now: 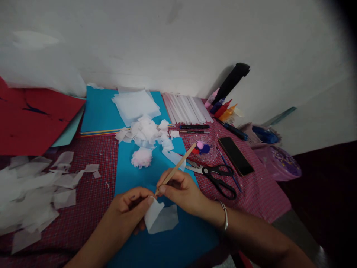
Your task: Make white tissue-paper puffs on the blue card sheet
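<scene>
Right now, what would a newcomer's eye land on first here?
Probably the big red sheet at the far left, loud against the pale wall. Next, the bright blue sheet under both hands, with a fluffy pinkish-white puff sitting on it.

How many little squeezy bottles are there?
4, in a row near the wall: the pink one, the purple one, the red one, then the orange one. Another could be hidden behind them.

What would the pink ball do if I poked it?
The pink ball looks like ruffled thin paper, so it's probably light and squashy. Its roundish shape might let it roll on the blue sheet, but its frilly edges could slow it.
</scene>
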`<state>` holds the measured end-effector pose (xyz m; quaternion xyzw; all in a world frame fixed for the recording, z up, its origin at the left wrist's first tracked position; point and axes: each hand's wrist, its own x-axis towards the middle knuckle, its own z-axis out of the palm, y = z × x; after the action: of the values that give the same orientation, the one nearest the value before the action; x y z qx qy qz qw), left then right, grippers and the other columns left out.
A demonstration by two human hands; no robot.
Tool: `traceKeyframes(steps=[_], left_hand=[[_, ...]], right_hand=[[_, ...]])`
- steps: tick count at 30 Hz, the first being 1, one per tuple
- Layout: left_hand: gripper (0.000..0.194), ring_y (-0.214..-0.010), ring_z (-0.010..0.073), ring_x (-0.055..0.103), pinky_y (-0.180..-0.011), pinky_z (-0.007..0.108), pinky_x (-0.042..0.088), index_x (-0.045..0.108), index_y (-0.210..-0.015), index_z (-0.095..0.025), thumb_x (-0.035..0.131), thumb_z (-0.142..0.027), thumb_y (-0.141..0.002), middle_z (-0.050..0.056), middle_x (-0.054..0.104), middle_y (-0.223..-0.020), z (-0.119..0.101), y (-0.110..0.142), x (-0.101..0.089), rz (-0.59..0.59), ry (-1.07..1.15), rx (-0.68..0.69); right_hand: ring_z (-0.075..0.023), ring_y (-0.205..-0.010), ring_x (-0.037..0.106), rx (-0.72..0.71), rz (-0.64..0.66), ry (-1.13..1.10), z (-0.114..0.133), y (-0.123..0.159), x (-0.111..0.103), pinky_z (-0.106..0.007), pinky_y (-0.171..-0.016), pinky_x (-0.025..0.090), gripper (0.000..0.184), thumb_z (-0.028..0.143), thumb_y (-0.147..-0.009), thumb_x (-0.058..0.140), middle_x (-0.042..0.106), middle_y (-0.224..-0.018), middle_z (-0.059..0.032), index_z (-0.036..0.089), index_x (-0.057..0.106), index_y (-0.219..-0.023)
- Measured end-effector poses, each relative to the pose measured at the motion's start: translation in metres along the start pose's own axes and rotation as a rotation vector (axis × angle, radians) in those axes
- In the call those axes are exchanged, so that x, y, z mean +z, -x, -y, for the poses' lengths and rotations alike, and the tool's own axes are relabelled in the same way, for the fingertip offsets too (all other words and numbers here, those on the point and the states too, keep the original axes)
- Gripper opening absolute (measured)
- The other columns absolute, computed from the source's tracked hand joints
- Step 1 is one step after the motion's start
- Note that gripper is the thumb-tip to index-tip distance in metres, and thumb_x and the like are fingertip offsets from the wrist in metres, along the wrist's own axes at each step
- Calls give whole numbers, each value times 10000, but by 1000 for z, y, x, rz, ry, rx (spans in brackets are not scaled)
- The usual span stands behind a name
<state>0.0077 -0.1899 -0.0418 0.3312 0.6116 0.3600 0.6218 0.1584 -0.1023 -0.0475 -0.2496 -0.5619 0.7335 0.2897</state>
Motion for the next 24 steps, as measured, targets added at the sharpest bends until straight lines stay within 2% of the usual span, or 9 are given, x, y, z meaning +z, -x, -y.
traceKeyframes(steps=[7,16,24], left_hand=[[228,-396,77,458,-365,162,343,589,-742,-179,569,-406,-752,-65,501,-476,-1,-4,1,23,36,24],[185,-380,64,396,-377,171,322,568,-655,-173,589,-351,-700,-76,449,-457,-4,-2,2,-21,-18,14],[191,-374,74,407,-376,183,337,571,-644,-185,591,-372,-675,-67,472,-458,-5,-4,1,-2,14,29]], right_hand=[[-95,-647,569,-16,-20,62,0,1,-1,-240,-609,456,86,242,-768,631,558,-713,16,178,578,-790],[-95,-626,536,-160,-13,259,0,3,2,-226,-576,427,21,182,-777,597,571,-709,1,166,595,-791],[-101,-642,546,-138,-4,268,3,3,2,-231,-586,435,43,207,-785,590,582,-711,-5,164,592,-790]])
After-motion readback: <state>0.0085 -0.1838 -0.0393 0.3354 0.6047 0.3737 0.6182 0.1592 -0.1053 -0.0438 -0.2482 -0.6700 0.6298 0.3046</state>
